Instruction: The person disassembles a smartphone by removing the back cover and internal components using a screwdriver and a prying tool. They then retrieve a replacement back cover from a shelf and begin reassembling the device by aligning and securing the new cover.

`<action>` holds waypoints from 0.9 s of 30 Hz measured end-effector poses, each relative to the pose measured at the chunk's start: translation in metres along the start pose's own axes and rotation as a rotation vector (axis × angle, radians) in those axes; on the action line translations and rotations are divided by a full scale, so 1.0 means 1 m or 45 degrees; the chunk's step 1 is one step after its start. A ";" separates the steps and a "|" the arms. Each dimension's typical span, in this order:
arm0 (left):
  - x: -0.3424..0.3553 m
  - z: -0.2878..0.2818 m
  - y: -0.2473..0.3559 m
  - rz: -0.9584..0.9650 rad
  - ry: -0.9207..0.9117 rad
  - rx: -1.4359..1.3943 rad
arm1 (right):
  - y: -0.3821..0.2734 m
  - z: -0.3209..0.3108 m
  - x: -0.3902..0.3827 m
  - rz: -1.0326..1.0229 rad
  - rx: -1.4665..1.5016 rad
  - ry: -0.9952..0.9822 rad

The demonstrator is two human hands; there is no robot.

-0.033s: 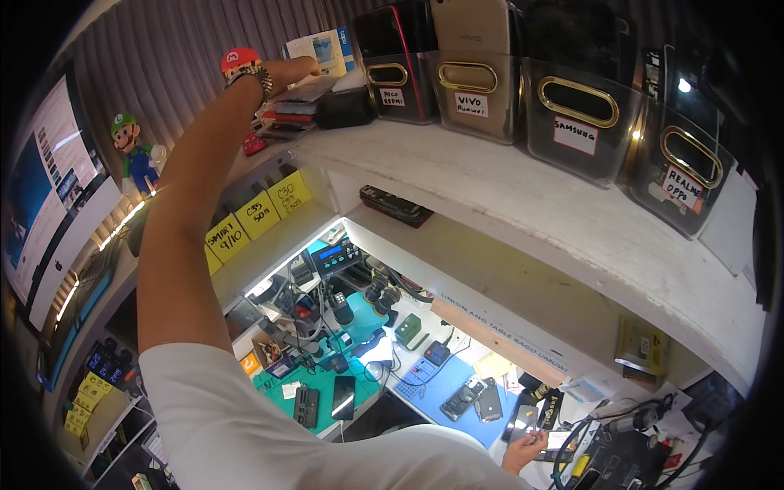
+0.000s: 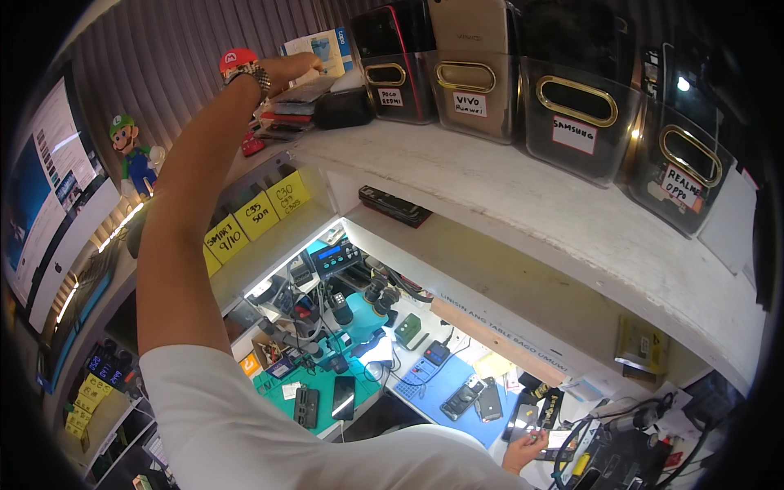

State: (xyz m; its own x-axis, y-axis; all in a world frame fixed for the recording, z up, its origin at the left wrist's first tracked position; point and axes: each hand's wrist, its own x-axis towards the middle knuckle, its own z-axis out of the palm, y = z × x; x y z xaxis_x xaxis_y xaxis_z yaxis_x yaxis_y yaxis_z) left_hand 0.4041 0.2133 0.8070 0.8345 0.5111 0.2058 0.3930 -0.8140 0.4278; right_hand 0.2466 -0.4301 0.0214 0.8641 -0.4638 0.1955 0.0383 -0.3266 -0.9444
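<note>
My left arm stretches up to the high shelf. There my left hand (image 2: 291, 70), with a metal-band watch (image 2: 255, 76) on its wrist, reaches over a stack of thin flat pieces (image 2: 296, 104). Its fingers look curled together by an upright booklet (image 2: 328, 54); what they hold, if anything, is hidden. A dark pouch-like thing (image 2: 343, 110) lies beside the stack. Down at the lower right, my right hand (image 2: 524, 452) is closed over the workbench near a dark phone-like device (image 2: 523, 418). Whatever its fingertips hold is too small to name.
Clear bins of phones (image 2: 573, 135) line the shelf (image 2: 457, 151). A green-capped figure (image 2: 137, 155) and a monitor (image 2: 57, 204) stand left. Yellow boxes (image 2: 256, 214) sit below. On the bench are a microscope (image 2: 363, 314), a blue mat (image 2: 457, 367) with phones, and cables (image 2: 580, 433).
</note>
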 end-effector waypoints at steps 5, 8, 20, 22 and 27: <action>-0.019 -0.019 0.040 0.437 -0.410 -0.001 | 0.009 -0.014 -0.004 0.058 -0.043 -0.031; -0.015 -0.006 0.053 0.511 -0.572 0.074 | 0.015 -0.019 -0.006 0.057 -0.030 -0.002; -0.071 0.004 0.065 0.650 -0.417 0.412 | -0.005 -0.010 -0.016 0.020 0.024 0.000; -0.076 -0.006 0.054 0.740 -0.330 0.407 | -0.002 -0.011 -0.015 0.018 0.005 -0.010; -0.113 -0.029 0.062 0.658 -0.350 0.212 | 0.000 -0.021 -0.005 0.025 -0.071 0.000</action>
State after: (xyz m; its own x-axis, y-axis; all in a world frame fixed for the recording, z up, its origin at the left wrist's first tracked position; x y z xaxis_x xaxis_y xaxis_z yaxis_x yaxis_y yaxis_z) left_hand 0.3234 0.1131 0.8358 0.9938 -0.0342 0.1056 -0.0534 -0.9813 0.1850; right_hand 0.2316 -0.4454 0.0264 0.8643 -0.4707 0.1773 -0.0066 -0.3632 -0.9317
